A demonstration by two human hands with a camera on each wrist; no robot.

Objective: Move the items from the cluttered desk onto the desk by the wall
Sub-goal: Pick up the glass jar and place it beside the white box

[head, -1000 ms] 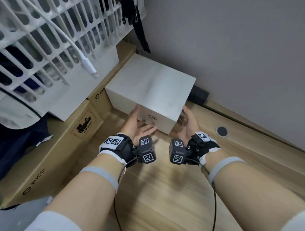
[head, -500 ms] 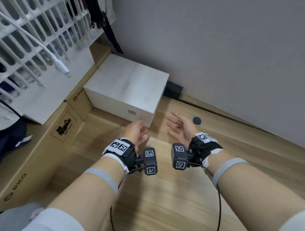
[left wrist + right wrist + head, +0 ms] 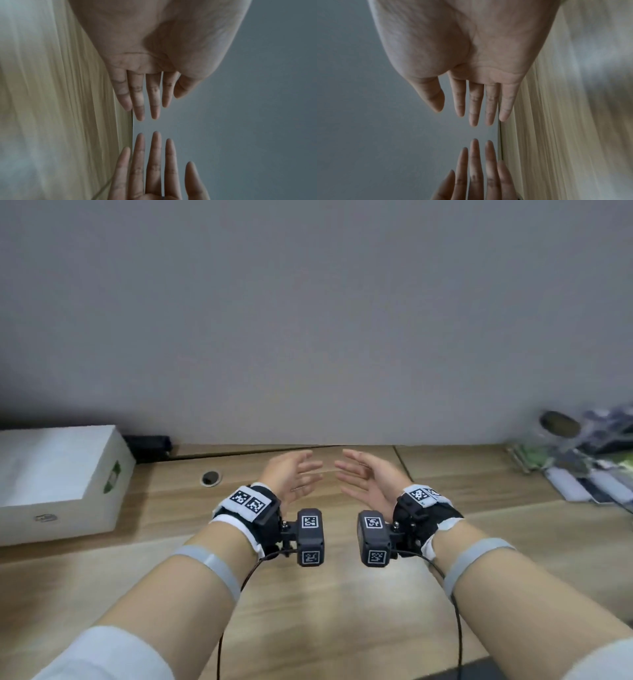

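Observation:
A white box [image 3: 58, 484] sits on the wooden desk [image 3: 325, 604] by the grey wall, far to my left. My left hand [image 3: 294, 474] and right hand [image 3: 363, 477] hover above the desk's middle, palms facing each other, fingers straight and a little apart, holding nothing. In the left wrist view my left hand [image 3: 150, 94] points at the right hand's fingers [image 3: 154, 155] with a small gap between the tips. The right wrist view shows my right hand [image 3: 471, 105] the same way, opposite the left hand's fingers [image 3: 476, 162].
A black block [image 3: 147, 445] lies against the wall behind the box. A round cable hole [image 3: 210, 478] is set in the desk. Blurred packets and a round dark object [image 3: 589, 460] crowd the far right end.
Both hands have let go of the white box and drawn back to the right. The view has swung right, so the box is now at the far left and the boxes and basket are out of sight.

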